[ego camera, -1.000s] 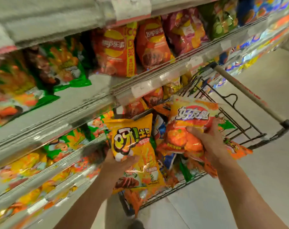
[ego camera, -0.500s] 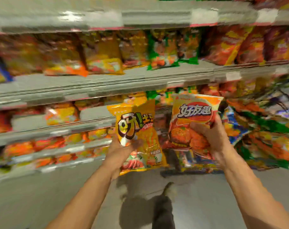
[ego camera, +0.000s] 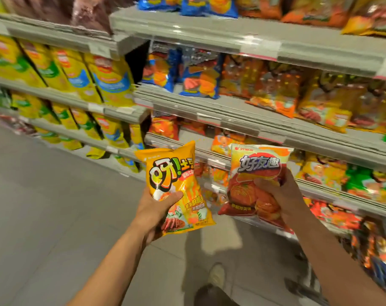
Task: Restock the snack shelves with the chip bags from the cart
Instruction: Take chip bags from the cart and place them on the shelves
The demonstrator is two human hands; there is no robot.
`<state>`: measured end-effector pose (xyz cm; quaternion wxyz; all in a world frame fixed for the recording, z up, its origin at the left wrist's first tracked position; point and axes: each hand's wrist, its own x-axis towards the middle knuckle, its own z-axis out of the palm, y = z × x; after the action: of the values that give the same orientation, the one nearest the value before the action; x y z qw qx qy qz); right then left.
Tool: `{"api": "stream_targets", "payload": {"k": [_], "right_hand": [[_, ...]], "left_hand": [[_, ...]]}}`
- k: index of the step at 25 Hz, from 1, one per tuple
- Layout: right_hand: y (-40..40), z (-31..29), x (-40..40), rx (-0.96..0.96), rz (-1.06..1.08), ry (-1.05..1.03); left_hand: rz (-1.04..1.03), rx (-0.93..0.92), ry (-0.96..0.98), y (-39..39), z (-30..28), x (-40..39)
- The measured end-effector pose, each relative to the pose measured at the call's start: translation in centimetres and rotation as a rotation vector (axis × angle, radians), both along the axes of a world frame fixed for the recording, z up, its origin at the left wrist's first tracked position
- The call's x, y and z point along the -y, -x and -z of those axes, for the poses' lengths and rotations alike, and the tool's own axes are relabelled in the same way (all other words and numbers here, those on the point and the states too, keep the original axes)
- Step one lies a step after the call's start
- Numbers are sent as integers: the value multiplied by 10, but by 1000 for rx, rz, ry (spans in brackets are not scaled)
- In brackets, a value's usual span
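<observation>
the snack shelves fill the far side of the scene, running from left to right in several tiers, each tier packed with bags. tall yellow bags are ranked on the left bay; blue bags and orange bags are seen on the right bay, though much of that stock is blurred. grey floor lies near and to the left. the cart cannot be seen in this view.

two chip bags are held up side by side in front of the lower tiers, apart from each other and not touching any shelf. the yellow chip bag is gripped by the left hand, fingers behind it and thumb curled across its lower front. the red chip bag is gripped by the right hand, fingers wrapped round its right side, the film visibly crumpled under them.

the step in hand is judged to be the matching of each bag to its row. it is advised that like packaging be located on the tiers before either bag is released; no matching facing can be confirmed through the blur. one bag should be placed at a time, upright, label outward. the grip should be kept light, since the contents are likely to crush.
</observation>
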<state>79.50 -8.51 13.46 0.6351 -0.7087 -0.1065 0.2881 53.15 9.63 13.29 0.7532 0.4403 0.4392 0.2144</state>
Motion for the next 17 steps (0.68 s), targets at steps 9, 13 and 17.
{"api": "stream_targets", "payload": {"k": [9,13,17], "right_hand": [[-9,55,-171,-205,-73,-3],[-12,77,-236,-273,-81,-5],[-14,92,-286,-283,-28,20]], "left_hand": [[-76,-111,56,7,21,-114],[-71,-160,6,1,20,-167],[-60,-205,-26,1,17,-210]]}}
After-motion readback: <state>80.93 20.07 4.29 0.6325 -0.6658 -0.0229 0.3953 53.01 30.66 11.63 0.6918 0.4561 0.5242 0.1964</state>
